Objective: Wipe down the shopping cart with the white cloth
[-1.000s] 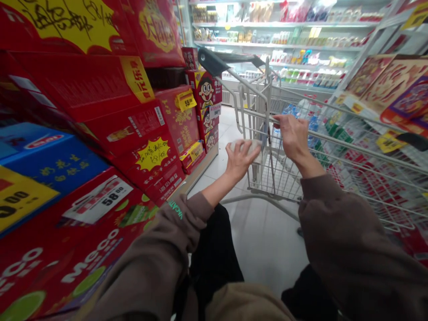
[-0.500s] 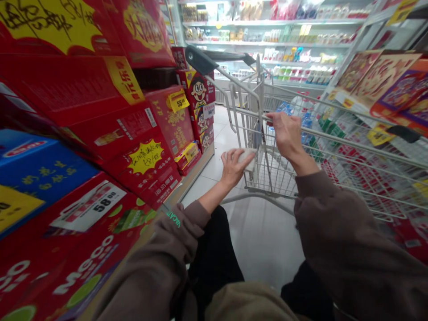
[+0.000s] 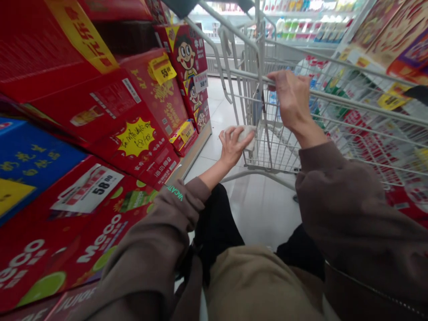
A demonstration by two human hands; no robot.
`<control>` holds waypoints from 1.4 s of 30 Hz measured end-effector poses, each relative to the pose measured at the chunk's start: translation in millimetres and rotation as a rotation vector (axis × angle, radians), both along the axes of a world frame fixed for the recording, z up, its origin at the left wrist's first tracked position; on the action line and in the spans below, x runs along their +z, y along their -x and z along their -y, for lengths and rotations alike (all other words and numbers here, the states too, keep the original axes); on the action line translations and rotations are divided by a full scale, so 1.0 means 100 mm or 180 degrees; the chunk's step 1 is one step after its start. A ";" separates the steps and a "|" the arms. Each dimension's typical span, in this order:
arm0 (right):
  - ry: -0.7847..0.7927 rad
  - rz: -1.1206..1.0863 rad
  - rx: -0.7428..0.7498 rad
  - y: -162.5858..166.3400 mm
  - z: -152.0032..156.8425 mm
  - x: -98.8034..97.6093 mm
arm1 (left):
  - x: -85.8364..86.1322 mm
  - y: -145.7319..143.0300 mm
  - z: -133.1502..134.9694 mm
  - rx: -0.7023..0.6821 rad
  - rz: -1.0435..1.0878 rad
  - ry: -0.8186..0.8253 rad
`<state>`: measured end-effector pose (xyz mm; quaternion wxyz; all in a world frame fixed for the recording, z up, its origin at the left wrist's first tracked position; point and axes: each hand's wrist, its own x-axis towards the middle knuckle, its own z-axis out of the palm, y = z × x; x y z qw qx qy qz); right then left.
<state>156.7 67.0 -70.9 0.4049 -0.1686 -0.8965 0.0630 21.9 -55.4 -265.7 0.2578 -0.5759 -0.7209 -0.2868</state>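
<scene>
My left hand (image 3: pixel 232 147) is closed on a white cloth (image 3: pixel 246 133) and presses it against the lower corner of a metal shopping cart (image 3: pixel 264 111). My right hand (image 3: pixel 292 99) is wrapped round the cart's top rail. The cart's wire basket stretches away to the right, with bottles and packets showing through its bars. Both my arms wear brown sleeves.
Stacks of red gift boxes (image 3: pixel 110 111) with yellow price tags and a blue box (image 3: pixel 30 160) wall the left side. More boxed goods (image 3: pixel 394 40) stand on the right. Pale tiled floor (image 3: pixel 261 209) runs between them toward refrigerated shelves at the back.
My left hand with the cloth has slid down the cart's corner from mid-height to near the bottom. My head has tilted down. The right hand keeps its hold on the rail.
</scene>
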 end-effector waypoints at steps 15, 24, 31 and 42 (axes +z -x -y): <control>0.0614 -0.0072 0.0682 -0.20 -0.03 0.06 | 0.50 -0.60 -0.36 0.0158 0.0068 -0.0766; 0.0610 0.0094 0.0046 -0.78 -0.35 0.13 | 0.68 -0.77 -0.42 0.0247 0.0114 -0.1243; -0.0207 -0.0156 -0.0815 -1.18 -0.51 -0.35 | 0.34 -0.93 -0.51 0.0026 -0.0862 -0.0618; -0.0060 -0.0353 -0.0421 -1.16 -0.43 -0.38 | 0.93 -1.23 -0.52 0.0251 0.0201 -0.1001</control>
